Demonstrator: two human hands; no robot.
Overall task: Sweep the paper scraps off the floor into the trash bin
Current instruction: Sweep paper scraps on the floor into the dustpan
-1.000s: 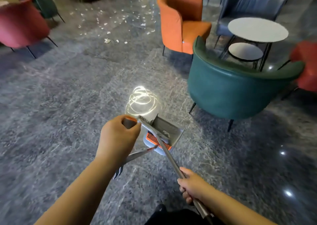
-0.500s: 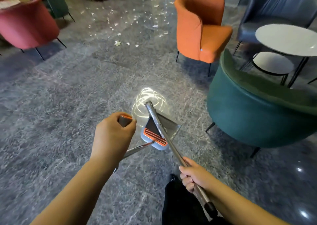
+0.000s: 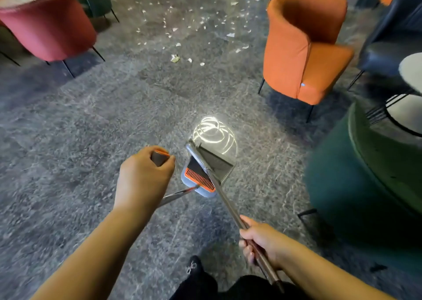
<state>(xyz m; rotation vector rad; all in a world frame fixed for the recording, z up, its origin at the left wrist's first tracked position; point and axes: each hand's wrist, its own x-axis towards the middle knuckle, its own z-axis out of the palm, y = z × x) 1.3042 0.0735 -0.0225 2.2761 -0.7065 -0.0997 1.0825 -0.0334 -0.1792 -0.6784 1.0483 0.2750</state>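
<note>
White paper scraps [image 3: 182,25] lie scattered over the grey floor far ahead, between the chairs. My left hand [image 3: 143,178] grips the grey, orange-rimmed end of a handle [image 3: 159,158] whose metal rod runs down to a grey-blue dustpan [image 3: 198,192] with an orange comb. My right hand [image 3: 260,240] grips a long metal broom pole [image 3: 223,199] that crosses over the dustpan; its dark grey head [image 3: 217,162] hangs just beyond. Both tools are low over the floor in front of me. No trash bin shows.
A red chair [image 3: 50,25] stands at the left. An orange chair [image 3: 301,48] is at the right, a green chair [image 3: 365,174] is close on my right, and a dark chair [image 3: 399,37] and round table [image 3: 412,71] stand behind them. A lamp glare [image 3: 214,130] shines on the floor.
I have walked forward: the scraps and the orange chair are nearer, and the green chair has slid to my right. Both hands keep the same grips.
</note>
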